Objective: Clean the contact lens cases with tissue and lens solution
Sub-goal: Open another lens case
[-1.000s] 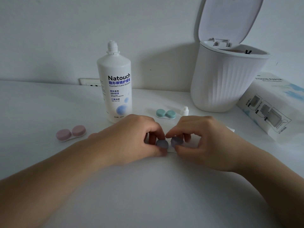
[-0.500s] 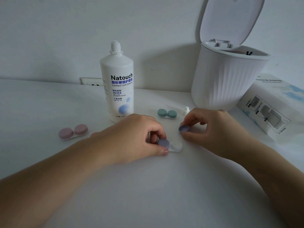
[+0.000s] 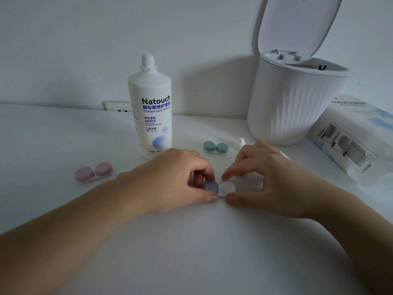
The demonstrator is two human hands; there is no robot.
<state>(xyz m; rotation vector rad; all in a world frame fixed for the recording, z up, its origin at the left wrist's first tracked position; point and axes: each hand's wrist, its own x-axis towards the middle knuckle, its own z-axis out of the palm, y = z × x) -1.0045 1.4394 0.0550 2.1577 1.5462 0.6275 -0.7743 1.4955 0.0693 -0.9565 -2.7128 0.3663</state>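
Near the middle of the worktop [image 3: 191,252], the left hand [image 3: 170,179] is pinching the remaining purple cap [image 3: 211,186] of the lens case [image 3: 227,188], while the right hand [image 3: 265,177], fingers curled, is steadying its uncapped white well. Light, rigid and probably slippery, it is best held by its rims.

A white ribbed bin [image 3: 291,111] with its lid [image 3: 295,26] raised stands on a white desk [image 3: 191,252], against a wall with an outlet [image 3: 117,106].
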